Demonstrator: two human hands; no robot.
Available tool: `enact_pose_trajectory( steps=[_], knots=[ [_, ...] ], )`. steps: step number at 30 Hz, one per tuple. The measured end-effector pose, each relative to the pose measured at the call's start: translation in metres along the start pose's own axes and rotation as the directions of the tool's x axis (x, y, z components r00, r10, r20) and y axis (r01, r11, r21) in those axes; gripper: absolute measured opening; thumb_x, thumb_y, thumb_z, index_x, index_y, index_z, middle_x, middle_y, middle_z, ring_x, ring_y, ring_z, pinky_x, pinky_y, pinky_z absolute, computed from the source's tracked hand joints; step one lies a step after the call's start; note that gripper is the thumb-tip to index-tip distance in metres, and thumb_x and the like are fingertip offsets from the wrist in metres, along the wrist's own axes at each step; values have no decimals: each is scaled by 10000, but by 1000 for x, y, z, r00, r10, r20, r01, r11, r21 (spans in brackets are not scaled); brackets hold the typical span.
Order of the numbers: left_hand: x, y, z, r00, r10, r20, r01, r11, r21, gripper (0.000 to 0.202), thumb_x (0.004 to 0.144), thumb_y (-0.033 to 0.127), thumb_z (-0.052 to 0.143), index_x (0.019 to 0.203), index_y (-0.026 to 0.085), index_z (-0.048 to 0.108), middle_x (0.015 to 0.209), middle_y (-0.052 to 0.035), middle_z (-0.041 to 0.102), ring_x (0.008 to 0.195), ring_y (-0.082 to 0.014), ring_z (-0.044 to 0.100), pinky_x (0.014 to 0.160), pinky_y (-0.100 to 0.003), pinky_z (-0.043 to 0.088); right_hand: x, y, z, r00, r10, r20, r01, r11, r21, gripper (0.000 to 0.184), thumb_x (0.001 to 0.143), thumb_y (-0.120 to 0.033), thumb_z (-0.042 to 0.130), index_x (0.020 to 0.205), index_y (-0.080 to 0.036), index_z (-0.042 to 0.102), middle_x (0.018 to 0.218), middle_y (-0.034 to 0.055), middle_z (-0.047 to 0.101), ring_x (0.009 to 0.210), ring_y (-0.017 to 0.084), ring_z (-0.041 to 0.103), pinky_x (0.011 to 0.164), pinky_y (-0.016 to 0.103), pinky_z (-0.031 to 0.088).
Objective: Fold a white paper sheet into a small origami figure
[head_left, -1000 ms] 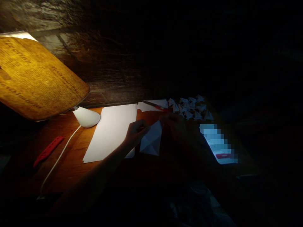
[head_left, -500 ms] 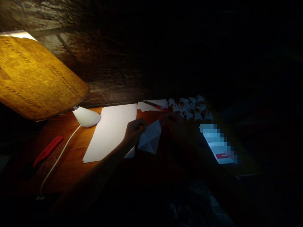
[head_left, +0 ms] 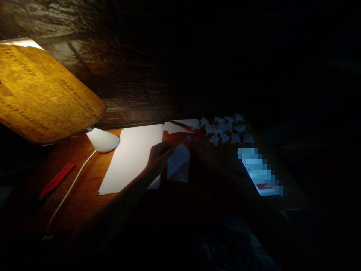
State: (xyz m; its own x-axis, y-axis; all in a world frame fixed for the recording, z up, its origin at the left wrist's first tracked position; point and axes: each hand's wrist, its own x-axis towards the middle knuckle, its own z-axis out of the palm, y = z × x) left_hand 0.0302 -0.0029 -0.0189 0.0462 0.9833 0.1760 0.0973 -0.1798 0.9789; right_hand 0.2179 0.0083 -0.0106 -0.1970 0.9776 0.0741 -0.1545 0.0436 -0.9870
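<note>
A small creased piece of white paper (head_left: 178, 165) is held just above the wooden table (head_left: 81, 188) in dim lamplight. My left hand (head_left: 158, 155) pinches its left edge with curled fingers. My right hand (head_left: 207, 152), dark and in shadow, grips the paper's upper right corner. A larger flat sheet of white paper (head_left: 132, 158) lies on the table to the left, partly under my left hand.
A lamp with a yellow printed shade (head_left: 42, 94) and white base (head_left: 103, 139) stands at the left, its cord (head_left: 70, 188) trailing forward. A red strip (head_left: 55, 180) lies near it. Several small folded paper pieces (head_left: 227, 130) sit behind, beside red-handled scissors (head_left: 187, 128). A lit phone (head_left: 261, 171) rests at right.
The folded paper has turned a little and narrowed between my hands. My right hand has shifted slightly up and back; my left hand stays almost in place.
</note>
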Motion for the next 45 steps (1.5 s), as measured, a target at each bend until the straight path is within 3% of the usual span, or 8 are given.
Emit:
enact_pose_trajectory(
  steps=[9,14,19,23,27,34,40,45],
  knots=[
    [4,-5,3,984,-155,-83,131,961,-245,193,686,296,777,686,168,633,607,32,533,537,-90,464,497,-208,347,2,3,-1,998,60,-31,-62,997,-54,181,757,-276,652,584,-221,657,640,1,639,649,157,567,604,268,426],
    [3,-5,3,985,-158,-69,139,965,-222,200,714,301,772,693,169,623,604,32,534,536,-90,468,481,-205,344,4,3,-2,998,-18,-59,15,998,-57,216,773,-300,652,571,-224,636,625,-2,622,662,163,565,621,274,438],
    [2,-5,3,994,-86,-69,74,983,-166,234,792,369,750,866,177,640,726,4,598,628,-112,544,523,-212,409,4,10,-2,1000,-15,-12,13,989,-148,228,828,-283,640,612,-210,652,648,3,643,615,144,554,616,274,428],
    [0,-5,4,998,25,57,-16,988,-152,558,729,346,847,1182,235,541,963,-19,630,792,-148,641,634,-237,511,5,14,-4,997,-29,-70,10,966,-257,233,849,-324,622,655,-198,650,644,-1,626,621,146,533,579,258,396],
    [-3,-9,5,985,100,141,-97,995,-30,759,658,280,901,1281,257,468,1096,-42,611,883,-174,664,696,-266,552,6,12,-6,989,-67,-134,10,921,-389,244,849,-331,607,663,-181,654,677,14,649,693,168,570,626,265,424],
    [-3,-17,5,980,158,119,-172,978,120,639,739,189,781,1318,211,511,1134,-92,668,947,-215,694,704,-287,573,4,4,-2,995,7,-98,-43,928,-370,175,835,-239,605,685,-181,674,732,21,689,732,172,615,660,268,453],
    [-2,-21,2,989,123,80,-138,965,221,442,846,247,678,1272,182,579,1042,-88,710,904,-209,703,662,-264,553,2,9,0,998,56,12,-51,969,-243,237,847,-374,623,703,-187,628,711,3,627,679,156,572,623,271,435],
    [1,-29,1,989,147,32,-150,980,131,441,906,288,617,1333,183,583,1162,-119,684,1011,-231,674,836,-336,573,2,14,-1,992,10,129,11,987,-162,222,765,-398,720,801,-188,657,787,10,669,748,170,620,702,289,483]
  ],
)
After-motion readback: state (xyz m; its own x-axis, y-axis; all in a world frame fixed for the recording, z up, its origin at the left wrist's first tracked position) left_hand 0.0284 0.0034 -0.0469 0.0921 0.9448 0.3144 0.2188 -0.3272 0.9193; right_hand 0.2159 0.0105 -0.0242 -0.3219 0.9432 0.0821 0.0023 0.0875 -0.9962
